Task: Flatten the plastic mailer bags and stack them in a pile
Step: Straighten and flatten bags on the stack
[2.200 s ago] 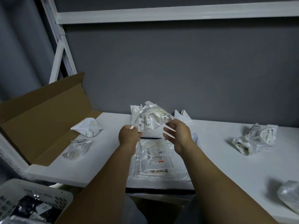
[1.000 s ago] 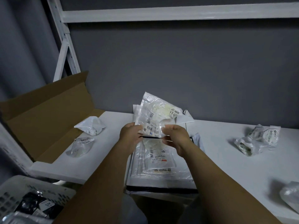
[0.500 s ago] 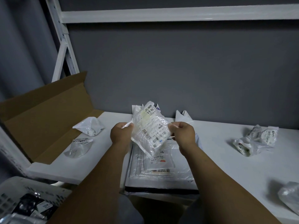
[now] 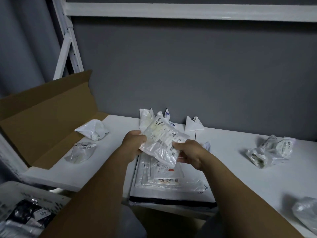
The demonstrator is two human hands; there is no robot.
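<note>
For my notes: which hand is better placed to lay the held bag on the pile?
Probably right: the right hand holds the bag above the pile; the left hand is at its left edge.

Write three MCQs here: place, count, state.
1. Where is the flat pile? A) on the table under the held bag B) upper shelf C) floor
2. How many crumpled bags beside the cardboard box? A) none B) two C) five
3. The held bag is: A) gripped by left hand and right hand B) flat on the pile C) dropped
1A, pile lies on the table below the bag; 2B, two lie there; 3A, both hands hold its edges.
</note>
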